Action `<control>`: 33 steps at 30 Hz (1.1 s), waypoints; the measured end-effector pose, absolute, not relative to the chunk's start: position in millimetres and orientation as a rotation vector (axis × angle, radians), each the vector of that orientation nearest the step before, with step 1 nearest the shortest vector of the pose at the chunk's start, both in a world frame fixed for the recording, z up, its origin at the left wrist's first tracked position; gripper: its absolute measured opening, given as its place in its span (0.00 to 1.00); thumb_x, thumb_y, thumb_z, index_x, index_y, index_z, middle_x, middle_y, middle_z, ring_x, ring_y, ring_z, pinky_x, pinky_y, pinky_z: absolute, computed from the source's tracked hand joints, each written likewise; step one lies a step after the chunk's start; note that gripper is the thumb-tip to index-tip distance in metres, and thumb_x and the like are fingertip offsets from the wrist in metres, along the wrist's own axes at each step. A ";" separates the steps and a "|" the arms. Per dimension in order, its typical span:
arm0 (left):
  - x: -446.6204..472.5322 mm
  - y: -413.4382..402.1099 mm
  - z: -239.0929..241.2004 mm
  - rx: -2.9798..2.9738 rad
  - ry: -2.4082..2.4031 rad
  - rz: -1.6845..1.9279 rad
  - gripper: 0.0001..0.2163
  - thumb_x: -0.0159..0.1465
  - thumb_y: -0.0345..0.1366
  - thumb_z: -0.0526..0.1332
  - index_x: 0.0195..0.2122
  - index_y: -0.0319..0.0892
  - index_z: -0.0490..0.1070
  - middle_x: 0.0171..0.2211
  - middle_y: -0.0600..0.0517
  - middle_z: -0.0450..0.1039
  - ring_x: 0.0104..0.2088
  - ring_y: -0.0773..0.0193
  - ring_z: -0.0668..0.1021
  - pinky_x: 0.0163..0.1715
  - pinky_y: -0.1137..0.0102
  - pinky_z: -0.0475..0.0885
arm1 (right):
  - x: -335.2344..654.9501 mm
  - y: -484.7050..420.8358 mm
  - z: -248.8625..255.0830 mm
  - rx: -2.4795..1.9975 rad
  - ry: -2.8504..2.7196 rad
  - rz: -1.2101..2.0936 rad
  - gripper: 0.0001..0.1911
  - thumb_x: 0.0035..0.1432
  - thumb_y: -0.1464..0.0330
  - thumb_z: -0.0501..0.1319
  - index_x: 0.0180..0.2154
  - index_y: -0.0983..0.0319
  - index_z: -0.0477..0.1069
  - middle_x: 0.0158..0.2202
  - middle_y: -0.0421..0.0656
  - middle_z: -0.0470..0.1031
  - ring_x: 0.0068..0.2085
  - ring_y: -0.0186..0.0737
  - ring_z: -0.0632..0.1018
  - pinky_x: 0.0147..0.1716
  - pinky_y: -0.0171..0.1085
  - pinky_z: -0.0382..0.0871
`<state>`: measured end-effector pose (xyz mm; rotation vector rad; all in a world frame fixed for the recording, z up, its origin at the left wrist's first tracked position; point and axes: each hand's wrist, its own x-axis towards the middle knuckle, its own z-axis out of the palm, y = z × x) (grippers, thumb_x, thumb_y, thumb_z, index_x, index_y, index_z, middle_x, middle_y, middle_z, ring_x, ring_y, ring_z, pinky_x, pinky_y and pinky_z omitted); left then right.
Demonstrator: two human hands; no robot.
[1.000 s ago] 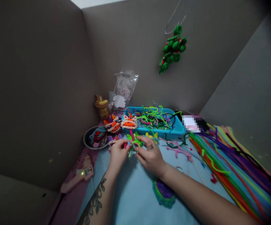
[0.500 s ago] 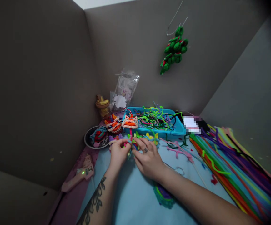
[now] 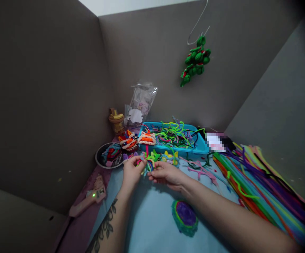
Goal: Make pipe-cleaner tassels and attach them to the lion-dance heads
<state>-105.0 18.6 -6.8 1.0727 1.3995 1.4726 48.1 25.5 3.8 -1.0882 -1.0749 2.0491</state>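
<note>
A small bunch of multicoloured pipe cleaners [image 3: 150, 164] is gripped between the thumb and fingers of my left hand [image 3: 133, 172]. My right hand [image 3: 166, 174] is turned sideways, its thumb and fingertips closed on the lower right side of the same bunch. Just beyond, a white and orange cat-face piece [image 3: 147, 138] with a pink strip below leans at the edge of a blue tray [image 3: 184, 150]. Yellow and blue fuzzy pieces [image 3: 169, 157] lie behind my right hand. Closer to me is an oval purple, green and teal fuzzy piece [image 3: 185, 217].
Loose pipe cleaner scraps [image 3: 175, 133] fill the tray. A pink glue gun [image 3: 90, 202] with a green light lies left, near a round bowl [image 3: 97, 162]. Long pipe cleaners [image 3: 258, 186] spread along the right. A green ornament [image 3: 197, 59] hangs from a wire above.
My right hand has turned from lying over the bunch to its side, showing more of the coloured strands. The oval piece is now uncovered. My left hand keeps its grip.
</note>
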 end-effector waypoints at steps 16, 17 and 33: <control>-108.3 18.1 -6.4 0.925 1.162 1.394 0.18 0.43 0.47 0.72 0.21 0.38 0.68 0.16 0.58 0.64 0.18 0.73 0.64 0.20 0.75 0.55 | 52.1 50.5 -8.5 -1.255 -1.564 1.602 0.05 0.41 0.68 0.63 0.23 0.62 0.68 0.17 0.34 0.69 0.18 0.28 0.65 0.18 0.29 0.57; -108.0 17.6 -4.8 0.923 1.153 1.380 0.18 0.42 0.46 0.72 0.20 0.37 0.68 0.16 0.58 0.64 0.18 0.73 0.64 0.20 0.75 0.55 | 52.6 53.7 -9.8 -1.266 -1.601 1.551 0.04 0.41 0.68 0.62 0.22 0.62 0.68 0.16 0.34 0.68 0.17 0.28 0.64 0.18 0.29 0.57; -111.1 14.8 -2.7 1.149 1.169 1.210 0.14 0.44 0.44 0.69 0.21 0.37 0.72 0.16 0.56 0.64 0.18 0.72 0.62 0.20 0.75 0.55 | 55.6 70.5 -2.9 -1.245 -2.059 0.651 0.07 0.47 0.77 0.59 0.21 0.61 0.71 0.24 0.39 0.72 0.29 0.36 0.70 0.30 0.33 0.60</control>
